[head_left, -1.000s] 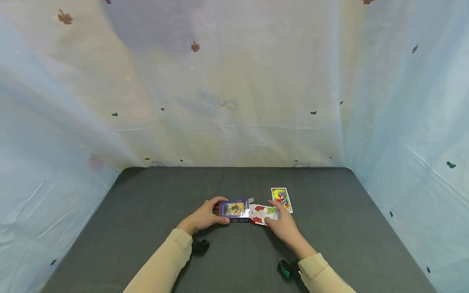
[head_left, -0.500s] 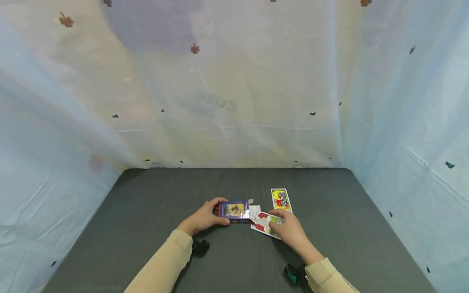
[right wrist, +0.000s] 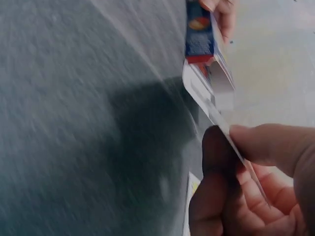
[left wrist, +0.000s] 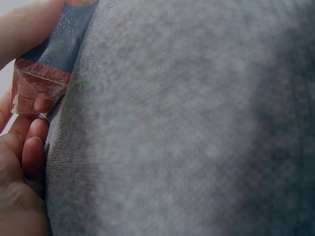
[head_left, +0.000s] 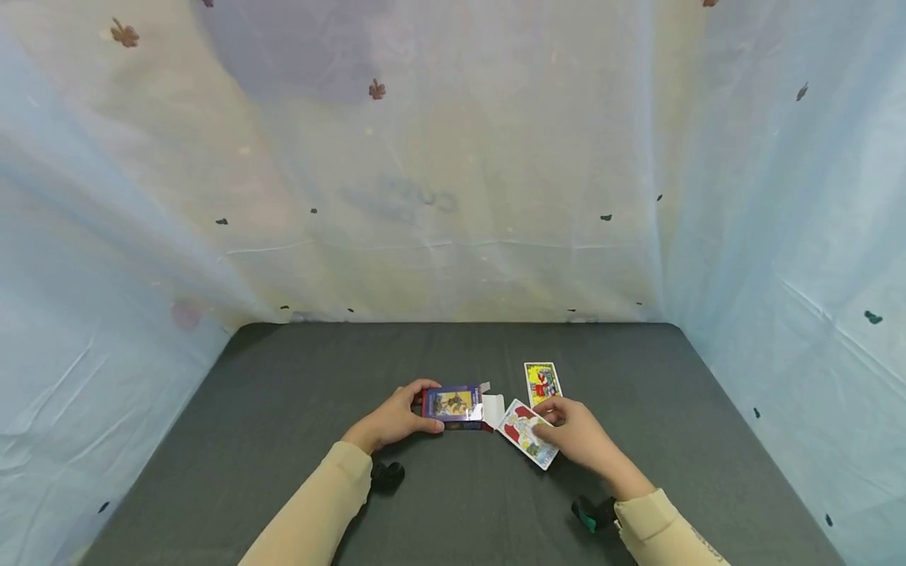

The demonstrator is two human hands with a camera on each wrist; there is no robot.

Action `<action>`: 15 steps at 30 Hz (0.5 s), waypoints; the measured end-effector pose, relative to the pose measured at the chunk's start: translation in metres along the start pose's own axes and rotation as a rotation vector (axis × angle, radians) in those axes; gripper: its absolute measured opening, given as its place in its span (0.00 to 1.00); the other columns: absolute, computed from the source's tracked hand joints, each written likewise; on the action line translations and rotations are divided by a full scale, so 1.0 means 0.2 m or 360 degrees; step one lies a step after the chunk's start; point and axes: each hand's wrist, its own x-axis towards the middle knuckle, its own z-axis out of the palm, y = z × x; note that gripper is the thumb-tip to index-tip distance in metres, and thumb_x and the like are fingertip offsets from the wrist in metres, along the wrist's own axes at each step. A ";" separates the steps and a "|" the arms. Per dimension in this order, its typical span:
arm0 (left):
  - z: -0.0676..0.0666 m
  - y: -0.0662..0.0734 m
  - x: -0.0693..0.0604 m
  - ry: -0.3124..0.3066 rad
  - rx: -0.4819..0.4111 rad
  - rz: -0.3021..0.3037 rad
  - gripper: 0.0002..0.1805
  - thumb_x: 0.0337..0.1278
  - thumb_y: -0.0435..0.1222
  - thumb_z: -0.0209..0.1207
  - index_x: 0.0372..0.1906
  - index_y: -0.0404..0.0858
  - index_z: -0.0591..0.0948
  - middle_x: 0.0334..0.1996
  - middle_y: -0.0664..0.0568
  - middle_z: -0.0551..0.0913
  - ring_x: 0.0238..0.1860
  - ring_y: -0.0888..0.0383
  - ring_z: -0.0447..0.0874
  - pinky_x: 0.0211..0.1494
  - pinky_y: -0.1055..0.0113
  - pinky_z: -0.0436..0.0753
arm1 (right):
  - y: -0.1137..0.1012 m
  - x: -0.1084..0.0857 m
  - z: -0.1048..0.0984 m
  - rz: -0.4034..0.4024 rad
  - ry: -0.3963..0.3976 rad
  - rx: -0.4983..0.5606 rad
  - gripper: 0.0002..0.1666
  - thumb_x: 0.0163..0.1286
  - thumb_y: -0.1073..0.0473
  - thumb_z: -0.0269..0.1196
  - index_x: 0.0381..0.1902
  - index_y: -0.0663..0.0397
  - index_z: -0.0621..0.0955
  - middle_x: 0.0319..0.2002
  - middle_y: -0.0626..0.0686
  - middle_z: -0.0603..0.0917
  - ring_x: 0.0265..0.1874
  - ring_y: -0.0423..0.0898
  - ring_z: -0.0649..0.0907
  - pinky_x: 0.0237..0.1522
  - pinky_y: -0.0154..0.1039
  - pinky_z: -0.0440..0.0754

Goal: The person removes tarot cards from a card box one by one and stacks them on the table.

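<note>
My left hand point(head_left: 395, 417) grips the closed end of a blue card box point(head_left: 453, 404) between thumb and fingers; in the left wrist view the box's red end point(left wrist: 39, 91) looks clear-wrapped. The box lies with its opened end facing right, and a white flap point(head_left: 494, 409) sticks out there. Just right of that flap my right hand point(head_left: 580, 431) pinches a card point(head_left: 527, 434) with a red-and-white picture, tilted. Seen edge-on in the right wrist view, the card point(right wrist: 202, 96) sits between thumb and fingers. Behind the right hand a yellow-and-red card point(head_left: 542, 383) lies face up, partly covered by the fingers.
The dark grey table point(head_left: 340, 354) spreads around both hands. Pale printed curtains point(head_left: 453, 196) hang behind it and along both sides. A black wrist strap piece point(head_left: 388, 476) shows by the left sleeve, another black piece point(head_left: 593, 514) by the right.
My right hand has drawn the card rightward out of the box's open end and turned it at an angle. The left hand and the box have stayed in place.
</note>
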 end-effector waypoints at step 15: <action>0.00 0.00 0.00 -0.0004 -0.0009 -0.0007 0.38 0.42 0.46 0.75 0.62 0.55 0.71 0.54 0.49 0.67 0.52 0.51 0.66 0.58 0.51 0.67 | 0.11 0.16 -0.11 0.0157 0.0476 0.0005 0.32 0.67 0.60 0.62 0.66 0.58 0.66 0.40 0.58 0.74 0.32 0.49 0.74 0.27 0.40 0.72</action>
